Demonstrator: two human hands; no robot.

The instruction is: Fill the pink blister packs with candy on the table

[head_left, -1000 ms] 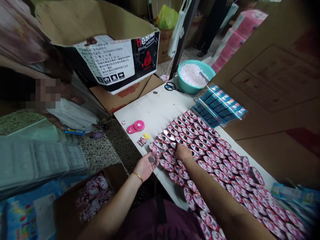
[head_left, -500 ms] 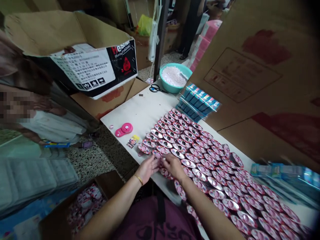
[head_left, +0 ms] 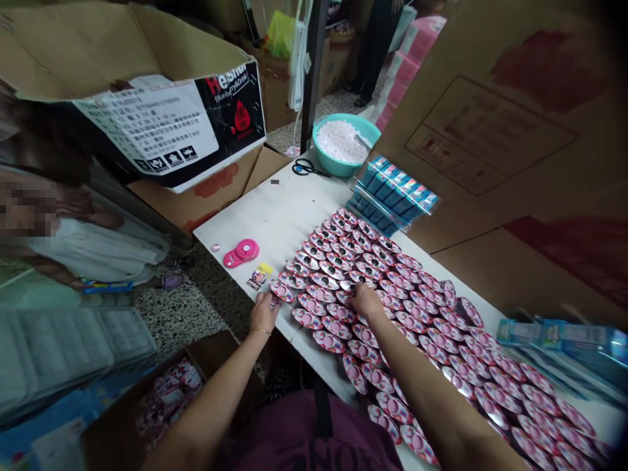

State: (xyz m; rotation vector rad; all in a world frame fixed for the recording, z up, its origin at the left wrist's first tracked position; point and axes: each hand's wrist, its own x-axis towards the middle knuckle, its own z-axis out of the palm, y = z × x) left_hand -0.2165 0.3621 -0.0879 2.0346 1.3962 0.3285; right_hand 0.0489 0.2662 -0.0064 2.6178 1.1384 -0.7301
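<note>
Pink oval blister packs (head_left: 392,307) cover the white table (head_left: 279,216) in slanting rows, from its near left corner across to the far right. In the head view, my left hand (head_left: 263,313) sits at the table's near edge, its fingers curled onto the corner pack (head_left: 281,290) at the end of a row; whether they pinch it or only press on it I cannot tell. My right hand (head_left: 366,299) lies palm down on the packs in the middle of the spread, fingers bent and touching a pack beneath them, though I cannot see if they grip it. Bare tabletop stays free on the left, where a pink round tape dispenser (head_left: 241,252) and a small printed card (head_left: 259,277) lie near the edge. Farther back stand black scissors (head_left: 305,169), a teal bowl (head_left: 366,127) of white pieces, and a clear bag of blue packets (head_left: 395,193). A leaning cardboard sheet (head_left: 490,131) closes off the right. The cardboard box (head_left: 147,118) on the left reads "Blueberry&Drink"; its white label is too small to read.
</note>
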